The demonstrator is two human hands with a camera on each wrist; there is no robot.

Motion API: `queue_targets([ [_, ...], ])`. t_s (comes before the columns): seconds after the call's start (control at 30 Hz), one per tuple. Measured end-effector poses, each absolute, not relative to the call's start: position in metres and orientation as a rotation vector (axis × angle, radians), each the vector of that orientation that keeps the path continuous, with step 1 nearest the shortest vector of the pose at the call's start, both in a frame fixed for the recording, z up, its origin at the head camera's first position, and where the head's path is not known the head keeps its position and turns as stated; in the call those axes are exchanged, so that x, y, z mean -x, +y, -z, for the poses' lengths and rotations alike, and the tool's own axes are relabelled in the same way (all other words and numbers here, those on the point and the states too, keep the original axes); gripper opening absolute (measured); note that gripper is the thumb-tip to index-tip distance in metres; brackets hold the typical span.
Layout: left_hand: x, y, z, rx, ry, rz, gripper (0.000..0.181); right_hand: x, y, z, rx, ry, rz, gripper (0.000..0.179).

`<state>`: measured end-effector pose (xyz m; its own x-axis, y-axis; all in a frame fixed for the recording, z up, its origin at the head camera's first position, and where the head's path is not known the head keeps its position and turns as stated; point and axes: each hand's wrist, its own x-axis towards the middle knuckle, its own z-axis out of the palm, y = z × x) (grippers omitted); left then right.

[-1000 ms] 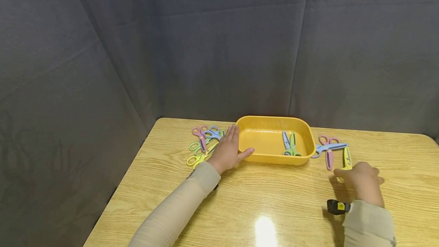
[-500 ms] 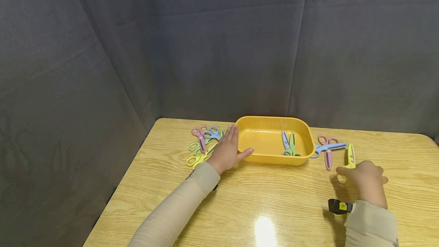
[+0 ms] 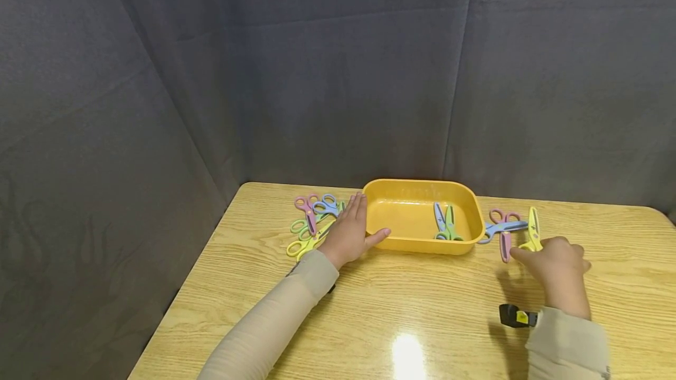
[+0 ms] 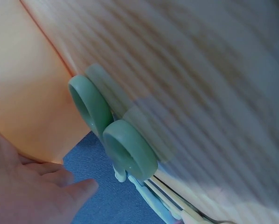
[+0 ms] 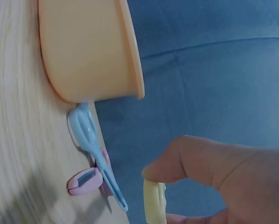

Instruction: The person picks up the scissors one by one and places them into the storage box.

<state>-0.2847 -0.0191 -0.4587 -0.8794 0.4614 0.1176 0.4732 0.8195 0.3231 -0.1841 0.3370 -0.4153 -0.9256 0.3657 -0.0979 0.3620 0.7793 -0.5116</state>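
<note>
In the head view my right hand [image 3: 557,265] pinches a pair of yellow scissors [image 3: 534,228] by the handle end, blades pointing away. The right wrist view shows the thumb and a finger on the yellow scissors [image 5: 154,203], held above the table. My left hand [image 3: 345,238] lies with straight fingers along the left side of a yellow bin [image 3: 409,244], thumb over its front rim. Inside the bin are blue scissors [image 3: 440,216] and green scissors [image 3: 450,224], at the right end.
Blue scissors [image 3: 509,226] lie across pink scissors [image 3: 506,245] just right of the bin. Left of it is a pile with pink scissors [image 3: 310,216], blue scissors [image 3: 325,206], yellow scissors [image 3: 301,247] and green ones. A grey curtain [image 3: 338,75] hangs behind the wooden table [image 3: 449,309].
The yellow scissors have risen off the table in my right hand, swaying slightly right, then left towards the blue and pink scissors. My left hand and the bin stay in place.
</note>
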Motion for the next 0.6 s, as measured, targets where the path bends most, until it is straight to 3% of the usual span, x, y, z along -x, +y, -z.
queue_targets([
  [0.23,0.285,-0.019,0.460,0.760,-2.976,0.527,0.098,0.183,0.326,0.412,0.660,-2.869,-0.934,0.082],
  [0.6,0.283,-0.019,0.458,0.766,-2.969,0.524,0.097,0.187,0.307,0.412,0.649,-2.746,-0.944,0.074],
])
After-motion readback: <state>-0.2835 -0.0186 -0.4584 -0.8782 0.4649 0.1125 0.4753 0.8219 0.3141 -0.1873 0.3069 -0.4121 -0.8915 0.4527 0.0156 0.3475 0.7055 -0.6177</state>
